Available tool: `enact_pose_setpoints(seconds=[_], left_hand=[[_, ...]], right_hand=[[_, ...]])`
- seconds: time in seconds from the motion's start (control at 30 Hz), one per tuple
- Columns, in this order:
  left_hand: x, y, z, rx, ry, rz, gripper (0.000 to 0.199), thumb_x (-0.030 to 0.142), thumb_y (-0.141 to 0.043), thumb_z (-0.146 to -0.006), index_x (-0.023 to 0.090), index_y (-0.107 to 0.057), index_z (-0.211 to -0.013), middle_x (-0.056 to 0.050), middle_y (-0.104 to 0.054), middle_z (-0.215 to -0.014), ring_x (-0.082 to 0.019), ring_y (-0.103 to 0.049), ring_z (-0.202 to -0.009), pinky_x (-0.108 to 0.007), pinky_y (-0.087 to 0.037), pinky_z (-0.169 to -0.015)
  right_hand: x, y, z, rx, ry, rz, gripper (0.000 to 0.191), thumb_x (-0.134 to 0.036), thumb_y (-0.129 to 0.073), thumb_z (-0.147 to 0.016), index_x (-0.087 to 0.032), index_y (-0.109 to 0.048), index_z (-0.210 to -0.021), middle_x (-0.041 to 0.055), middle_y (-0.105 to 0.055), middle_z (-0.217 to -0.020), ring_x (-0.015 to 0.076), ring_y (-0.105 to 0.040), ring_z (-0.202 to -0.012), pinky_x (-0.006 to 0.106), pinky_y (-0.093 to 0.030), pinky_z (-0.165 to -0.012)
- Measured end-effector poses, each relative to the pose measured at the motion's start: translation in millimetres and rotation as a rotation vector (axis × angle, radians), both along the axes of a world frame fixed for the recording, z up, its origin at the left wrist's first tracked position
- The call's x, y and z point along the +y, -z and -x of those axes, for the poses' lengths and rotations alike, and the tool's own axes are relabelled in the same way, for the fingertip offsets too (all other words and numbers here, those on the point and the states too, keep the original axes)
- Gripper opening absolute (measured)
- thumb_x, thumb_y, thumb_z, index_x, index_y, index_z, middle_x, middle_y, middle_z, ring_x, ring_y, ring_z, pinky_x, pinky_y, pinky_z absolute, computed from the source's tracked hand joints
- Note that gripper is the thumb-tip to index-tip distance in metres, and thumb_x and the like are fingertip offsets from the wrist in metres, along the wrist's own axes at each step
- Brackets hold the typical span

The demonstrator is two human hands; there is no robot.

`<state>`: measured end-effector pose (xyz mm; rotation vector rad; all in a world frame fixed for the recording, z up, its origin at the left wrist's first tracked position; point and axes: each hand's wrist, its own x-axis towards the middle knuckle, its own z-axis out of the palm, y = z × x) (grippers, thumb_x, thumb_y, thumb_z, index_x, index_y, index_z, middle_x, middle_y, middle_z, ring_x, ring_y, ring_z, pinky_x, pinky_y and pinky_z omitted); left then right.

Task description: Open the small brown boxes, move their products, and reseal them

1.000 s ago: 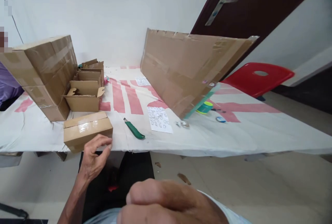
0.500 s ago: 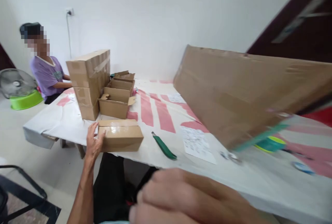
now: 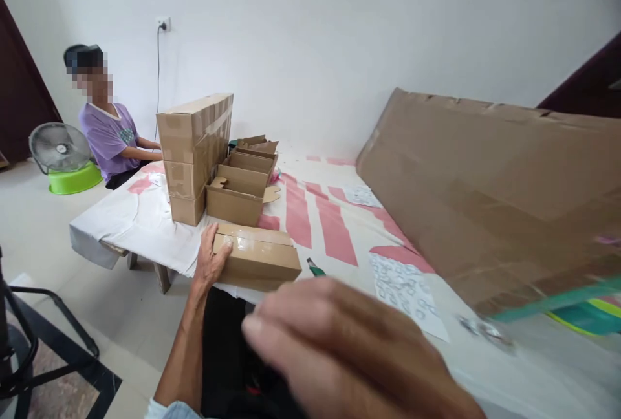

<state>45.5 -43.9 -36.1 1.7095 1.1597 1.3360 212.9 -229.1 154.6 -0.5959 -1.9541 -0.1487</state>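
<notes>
A small closed cardboard box, with clear tape over its top seam, lies at the table's near edge. My left hand grips its left end, thumb on the top and fingers round the far side. Close to the camera hangs my right hand, its fingers bent and pressed together. Whatever may be inside these fingers is hidden. Just beyond them, the tip of a green utility knife shows on the cloth; the rest of it is covered by the hand.
Stacked taped boxes stand at the left, beside several open boxes. A large cardboard panel leans across the right. Printed paper and blurred small shiny items lie on the table. A person in purple sits beyond the stack.
The view has swung left, so the table's things sit farther right in the picture. My left hand stays on the box. My right hand now covers most of the utility knife.
</notes>
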Motion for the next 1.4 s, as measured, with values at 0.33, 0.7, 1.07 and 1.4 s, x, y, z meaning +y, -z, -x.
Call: enact_pose_setpoints(seconds=[0.33, 0.7, 1.07, 1.4], left_hand=[[6.5, -0.6, 36.9, -0.050, 0.253, 0.145, 0.118, 0.045, -0.094, -0.066, 0.026, -0.033, -0.165, -0.020, -0.035, -0.172, -0.042, -0.032, -0.159, -0.054, -0.042, -0.119], [0.9, 1.4, 38.9, -0.101, 0.325, 0.116, 0.107, 0.038, -0.099, -0.061, 0.030, -0.043, -0.151, -0.016, -0.042, -0.165, -0.037, -0.034, -0.158, -0.048, -0.043, -0.115], [-10.4, -1.0, 47.6, -0.099, 0.337, 0.145, 0.086, 0.044, -0.099, -0.058, 0.029, -0.050, -0.127, -0.017, -0.033, -0.172, -0.039, -0.035, -0.158, -0.050, -0.042, -0.116], [-18.8, -12.3, 50.8, -0.049, 0.368, 0.109, 0.069, 0.050, -0.096, -0.063, 0.026, -0.058, -0.115, -0.013, -0.039, -0.167, -0.037, -0.045, -0.151, -0.048, -0.045, -0.114]], right_hand=[[107.7, 143.9, -115.6, 0.248, 0.526, 0.489, 0.037, -0.051, -0.060, -0.097, -0.021, -0.072, -0.116, 0.0131, -0.073, -0.112, 0.0284, -0.071, -0.102, 0.043, -0.063, -0.078], [117.1, 209.0, -110.5, 0.467, 0.427, 0.845, 0.061, -0.066, -0.054, -0.094, -0.019, -0.072, -0.129, 0.0175, -0.072, -0.137, 0.0337, -0.068, -0.121, 0.049, -0.058, -0.099], [107.8, 211.3, -108.4, 0.491, 0.429, 0.847, 0.058, -0.061, -0.055, -0.094, -0.019, -0.073, -0.129, 0.0148, -0.074, -0.135, 0.0331, -0.069, -0.122, 0.046, -0.058, -0.099], [96.7, 209.1, -101.6, 0.451, 0.516, 0.787, 0.060, -0.060, -0.049, -0.093, -0.018, -0.074, -0.128, 0.0137, -0.077, -0.126, 0.0302, -0.069, -0.115, 0.042, -0.057, -0.096]])
